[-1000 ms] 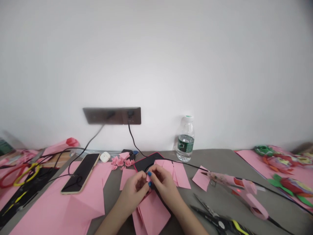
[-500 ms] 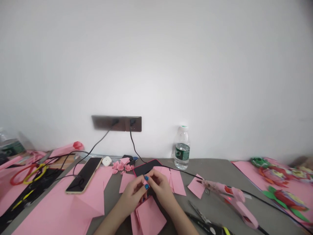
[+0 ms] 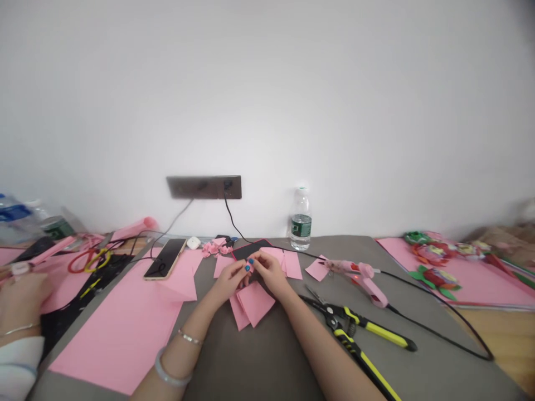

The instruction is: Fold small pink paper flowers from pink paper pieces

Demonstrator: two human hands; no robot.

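My left hand (image 3: 229, 278) and my right hand (image 3: 270, 270) meet at the middle of the grey table (image 3: 259, 362), fingertips pinched together on a small piece of pink paper (image 3: 249, 268). Both hands are closed on it. Beneath them lie several pink paper squares (image 3: 254, 303), and more pink squares (image 3: 288, 262) lie just behind. A black phone with a red edge (image 3: 251, 250) sits behind the hands, partly hidden.
A pink glue gun (image 3: 363, 275) with a black cable and yellow-handled pliers (image 3: 359, 328) lie to the right. A water bottle (image 3: 300, 220) stands by the wall. A phone (image 3: 165, 258) rests on a large pink sheet (image 3: 121, 328) at left. Another person's hand (image 3: 20, 303) is at far left.
The view has pulled back and tilted down, showing more table and my forearms. My hands stay pinched on the small pink paper. Another person's hand has come into view at left.
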